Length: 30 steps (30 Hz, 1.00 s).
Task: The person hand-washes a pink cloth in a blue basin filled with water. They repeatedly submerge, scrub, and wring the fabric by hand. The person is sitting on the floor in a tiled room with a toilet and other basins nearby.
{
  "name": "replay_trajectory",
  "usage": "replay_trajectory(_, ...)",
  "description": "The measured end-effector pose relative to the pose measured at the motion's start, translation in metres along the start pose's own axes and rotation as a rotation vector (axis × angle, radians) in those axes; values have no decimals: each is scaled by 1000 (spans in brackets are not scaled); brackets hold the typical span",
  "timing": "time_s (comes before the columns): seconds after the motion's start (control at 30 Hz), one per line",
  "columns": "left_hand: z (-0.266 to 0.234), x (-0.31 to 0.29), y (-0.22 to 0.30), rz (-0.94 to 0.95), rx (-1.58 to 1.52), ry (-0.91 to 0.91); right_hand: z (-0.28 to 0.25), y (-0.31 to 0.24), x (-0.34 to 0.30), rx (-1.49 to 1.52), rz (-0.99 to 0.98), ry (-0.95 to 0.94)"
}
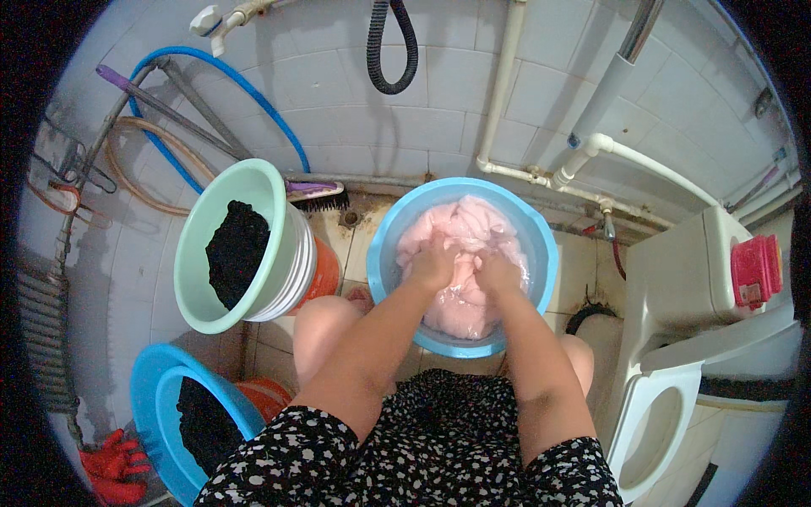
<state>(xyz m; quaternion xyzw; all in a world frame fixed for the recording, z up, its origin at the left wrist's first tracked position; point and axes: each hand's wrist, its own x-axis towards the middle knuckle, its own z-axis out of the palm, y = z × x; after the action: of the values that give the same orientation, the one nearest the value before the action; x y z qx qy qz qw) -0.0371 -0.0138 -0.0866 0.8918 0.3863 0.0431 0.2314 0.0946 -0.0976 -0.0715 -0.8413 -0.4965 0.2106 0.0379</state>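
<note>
A light blue basin (547, 287) stands on the floor before me with water in it. Wet pale pink cloth (460, 317) fills most of the basin, bunched in folds; what kind of garment or linen it is does not show. My left hand (433, 264) grips the cloth near the middle, its fingertips sunk in the folds. Just to its right, my right hand (498, 272) is closed on the same cloth, fingers partly hidden. The two hands are a little apart.
A mint green basin (279, 203) with black cloth (238, 253) rests on stacked buckets at left. Below it, another blue basin (152, 414) holds black cloth. A brush (319, 196) lies by the wall. Red gloves (114, 465) are at lower left; a toilet (676, 279) stands at right.
</note>
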Motion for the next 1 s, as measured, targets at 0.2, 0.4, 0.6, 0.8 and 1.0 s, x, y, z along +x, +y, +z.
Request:
replay_trajectory(0.2,38,52,-28,-430,-1330,111,-40,-33,-26,366,-312,371)
replay_trajectory(0.4,-78,15,41,-413,-1965,-390,-101,-49,-80,557,-744,309)
replay_trajectory(0.6,-119,-15,83,-211,-1896,-208,-101,-58,-107,838,-553,336)
replay_trajectory(0.8,-98,-20,88,-367,-1914,-210,-90,-65,-104,687,-321,609)
replay_trajectory(1.0,-25,16,59,-331,-1975,-53,-90,-62,-70,662,-33,614)
